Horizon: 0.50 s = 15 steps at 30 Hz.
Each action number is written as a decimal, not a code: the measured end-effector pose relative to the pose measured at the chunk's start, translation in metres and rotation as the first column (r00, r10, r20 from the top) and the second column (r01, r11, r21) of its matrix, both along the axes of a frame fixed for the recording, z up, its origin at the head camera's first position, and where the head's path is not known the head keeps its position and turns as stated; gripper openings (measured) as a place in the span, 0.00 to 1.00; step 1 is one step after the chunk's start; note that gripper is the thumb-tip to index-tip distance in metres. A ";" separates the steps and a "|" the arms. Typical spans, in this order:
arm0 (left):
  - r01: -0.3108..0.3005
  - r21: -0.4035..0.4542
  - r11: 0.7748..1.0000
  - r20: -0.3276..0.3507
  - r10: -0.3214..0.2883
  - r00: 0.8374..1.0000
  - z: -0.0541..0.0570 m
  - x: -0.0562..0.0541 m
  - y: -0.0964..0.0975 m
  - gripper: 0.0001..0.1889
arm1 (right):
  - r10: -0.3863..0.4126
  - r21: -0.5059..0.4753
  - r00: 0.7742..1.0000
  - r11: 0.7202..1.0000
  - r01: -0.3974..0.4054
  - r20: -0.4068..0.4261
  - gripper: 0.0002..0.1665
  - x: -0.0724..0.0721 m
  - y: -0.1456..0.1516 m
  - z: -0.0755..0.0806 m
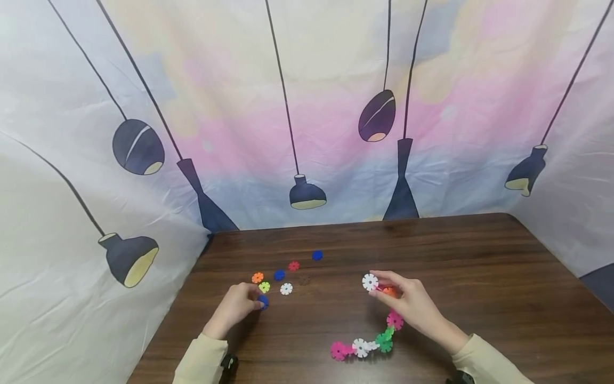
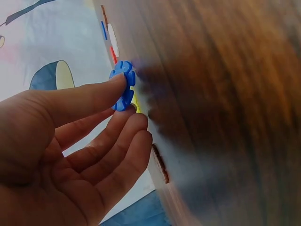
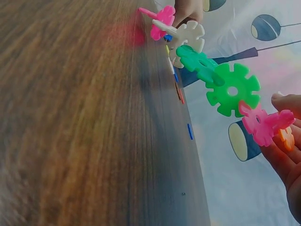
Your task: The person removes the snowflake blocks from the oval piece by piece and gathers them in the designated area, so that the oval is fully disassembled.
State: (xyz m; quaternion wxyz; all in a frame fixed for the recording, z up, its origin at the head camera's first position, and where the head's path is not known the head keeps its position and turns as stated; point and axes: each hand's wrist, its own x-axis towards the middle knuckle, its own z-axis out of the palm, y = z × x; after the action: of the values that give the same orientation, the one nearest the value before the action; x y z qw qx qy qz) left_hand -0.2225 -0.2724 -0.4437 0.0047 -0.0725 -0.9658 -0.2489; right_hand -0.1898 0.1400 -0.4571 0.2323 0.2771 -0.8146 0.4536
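Note:
My left hand [image 1: 235,306] pinches a blue notched plastic disc [image 1: 263,302] between thumb and fingers; the left wrist view has the same blue disc [image 2: 123,94] with the thumb on its face. My right hand [image 1: 414,304] holds one end of a chain of interlocked snowflake discs, a white disc [image 1: 370,282] at its fingertips. An orange disc [image 1: 389,292] shows partly behind the fingers. From there the chain hangs down and curves left through a pink disc [image 1: 395,320], a green disc [image 1: 384,343], a white disc [image 1: 360,348] and a pink disc [image 1: 338,351] at the far end.
Loose discs lie beyond the left hand on the wooden table [image 1: 479,266]: orange [image 1: 257,277], yellow-green [image 1: 264,287], white [image 1: 286,288], blue [image 1: 279,275], red [image 1: 294,265], brown [image 1: 304,280] and another blue one [image 1: 317,255]. A printed curtain [image 1: 249,133] stands behind the table.

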 end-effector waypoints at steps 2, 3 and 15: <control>-0.006 -0.009 1.000 0.003 0.006 1.000 0.002 -0.001 0.001 0.07 | -0.004 -0.001 1.000 1.000 0.004 -0.001 0.29 0.000 0.000 0.001; -0.007 -0.013 1.000 0.005 0.007 1.000 0.003 -0.001 0.001 0.08 | -0.006 -0.001 1.000 1.000 0.006 -0.002 0.28 0.000 0.000 0.002; -0.021 -0.044 0.999 0.014 0.021 1.000 0.003 0.001 0.005 0.07 | 0.005 0.009 1.000 1.000 -0.005 0.030 0.28 0.001 0.000 0.001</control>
State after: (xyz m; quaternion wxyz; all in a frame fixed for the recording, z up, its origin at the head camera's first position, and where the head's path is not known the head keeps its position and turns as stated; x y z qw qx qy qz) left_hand -0.2218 -0.2677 -0.4410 -0.0012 -0.0607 -0.9718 -0.2280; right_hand -0.1887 0.1403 -0.4560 0.2178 0.2735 -0.8192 0.4546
